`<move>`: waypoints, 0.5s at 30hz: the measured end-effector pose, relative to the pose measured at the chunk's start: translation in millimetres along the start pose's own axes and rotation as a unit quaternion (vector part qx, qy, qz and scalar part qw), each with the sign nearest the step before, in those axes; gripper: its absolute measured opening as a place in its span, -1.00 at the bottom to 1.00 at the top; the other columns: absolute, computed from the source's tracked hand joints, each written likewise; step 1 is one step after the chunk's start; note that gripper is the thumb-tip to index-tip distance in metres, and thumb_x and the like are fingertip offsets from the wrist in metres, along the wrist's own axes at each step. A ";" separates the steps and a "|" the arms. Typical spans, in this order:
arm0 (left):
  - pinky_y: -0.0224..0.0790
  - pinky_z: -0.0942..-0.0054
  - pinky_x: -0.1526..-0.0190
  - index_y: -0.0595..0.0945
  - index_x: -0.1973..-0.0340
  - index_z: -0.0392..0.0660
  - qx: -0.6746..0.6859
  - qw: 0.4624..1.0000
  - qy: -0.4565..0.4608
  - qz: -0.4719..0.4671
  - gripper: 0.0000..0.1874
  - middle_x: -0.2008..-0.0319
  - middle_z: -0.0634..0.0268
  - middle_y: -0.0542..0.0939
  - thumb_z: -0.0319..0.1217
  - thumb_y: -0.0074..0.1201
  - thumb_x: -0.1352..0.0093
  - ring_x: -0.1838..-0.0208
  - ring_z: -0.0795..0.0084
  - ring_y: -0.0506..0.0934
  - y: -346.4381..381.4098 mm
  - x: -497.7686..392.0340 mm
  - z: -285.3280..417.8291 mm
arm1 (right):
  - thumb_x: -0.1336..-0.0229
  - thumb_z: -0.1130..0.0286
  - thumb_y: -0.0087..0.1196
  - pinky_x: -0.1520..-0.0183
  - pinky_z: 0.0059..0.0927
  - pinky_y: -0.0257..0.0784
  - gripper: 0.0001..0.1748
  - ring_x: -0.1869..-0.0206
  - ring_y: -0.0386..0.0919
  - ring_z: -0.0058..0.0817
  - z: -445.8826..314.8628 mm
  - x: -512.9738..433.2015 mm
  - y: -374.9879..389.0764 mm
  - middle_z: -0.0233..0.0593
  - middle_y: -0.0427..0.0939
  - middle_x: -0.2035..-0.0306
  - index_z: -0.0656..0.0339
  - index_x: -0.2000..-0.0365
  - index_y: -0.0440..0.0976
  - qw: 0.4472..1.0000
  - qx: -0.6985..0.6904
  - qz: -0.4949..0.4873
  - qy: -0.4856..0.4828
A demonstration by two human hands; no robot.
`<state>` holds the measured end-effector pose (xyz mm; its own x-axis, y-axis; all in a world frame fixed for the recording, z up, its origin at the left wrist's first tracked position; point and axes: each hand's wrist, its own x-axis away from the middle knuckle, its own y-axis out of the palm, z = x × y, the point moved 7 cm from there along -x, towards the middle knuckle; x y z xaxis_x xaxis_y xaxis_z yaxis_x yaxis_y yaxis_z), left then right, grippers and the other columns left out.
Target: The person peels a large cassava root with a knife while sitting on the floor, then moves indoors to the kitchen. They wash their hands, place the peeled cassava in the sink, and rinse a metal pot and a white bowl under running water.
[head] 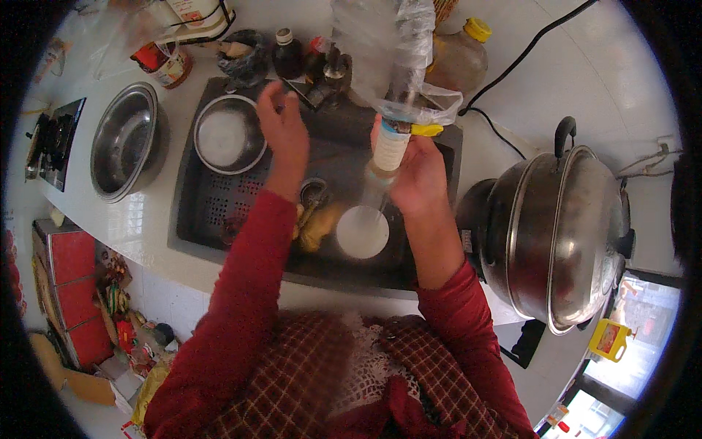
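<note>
My right hand [419,170] holds a clear bottle with a pale label [390,151], its upper part beside a hanging plastic bag [408,55]. Below the bottle, a round white item [362,231], dish or lid, lies in the dark sink [329,271]. Over the sink near the faucet [332,74] is my left hand [284,123], fingers bent and apart, with nothing seen in it. Beside it, a steel bowl [230,134] with whitish contents sits in the sink's left part. A blurred yellowish thing [318,228] and a small metal strainer [314,192] lie mid-sink.
A large steel steamer pot [559,236] stands right of the sink. To the left are an empty steel basin [126,142] and a stove [61,144]. Dark bottles [287,57], a mortar [244,60] and a yellow-capped jug [463,57] line the back; a black cable [526,49] runs behind.
</note>
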<state>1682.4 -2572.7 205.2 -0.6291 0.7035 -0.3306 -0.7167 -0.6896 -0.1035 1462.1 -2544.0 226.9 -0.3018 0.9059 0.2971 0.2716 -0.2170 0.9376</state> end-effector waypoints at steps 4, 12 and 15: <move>0.32 0.33 -0.16 0.52 -0.09 -0.20 0.375 0.845 -0.345 -0.162 -0.64 0.01 0.26 0.55 -0.22 -0.12 -0.55 -0.04 0.35 0.50 40.4 106.1 26.5 | -0.43 0.32 -0.18 -0.12 -0.18 0.53 -0.63 -0.07 0.58 -0.19 19.3 7.6 -11.3 -0.01 0.57 -0.05 0.33 -0.07 0.43 0.999 0.027 0.011 0.031; 0.35 0.01 -0.28 0.43 -0.21 -0.15 0.577 0.523 -0.503 -0.374 -0.46 -0.17 0.01 0.52 0.01 -0.28 -0.56 -0.20 0.04 0.53 48.6 182.8 57.4 | -0.38 0.28 -0.01 0.21 -0.26 0.54 -0.83 0.21 0.58 -0.25 51.4 38.5 -61.1 -0.31 0.55 0.14 0.10 0.12 0.43 0.992 -0.067 -0.042 0.097; 0.41 0.10 -0.21 0.44 -0.19 -0.11 0.518 0.658 -0.454 -0.304 -0.49 -0.12 0.07 0.55 0.00 -0.25 -0.57 -0.15 0.13 0.55 40.5 187.1 39.4 | -0.37 0.31 -0.02 0.29 -0.33 0.49 -0.80 0.28 0.55 -0.37 34.1 44.3 -93.9 -0.34 0.57 0.20 0.13 0.09 0.45 0.942 0.316 0.092 -0.071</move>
<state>1523.8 -2462.2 176.0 0.2862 0.9319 0.2228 -0.4438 -0.0772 0.8928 1454.4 -2471.2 145.8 -0.0828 0.9236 0.3744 0.8102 -0.1564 0.5649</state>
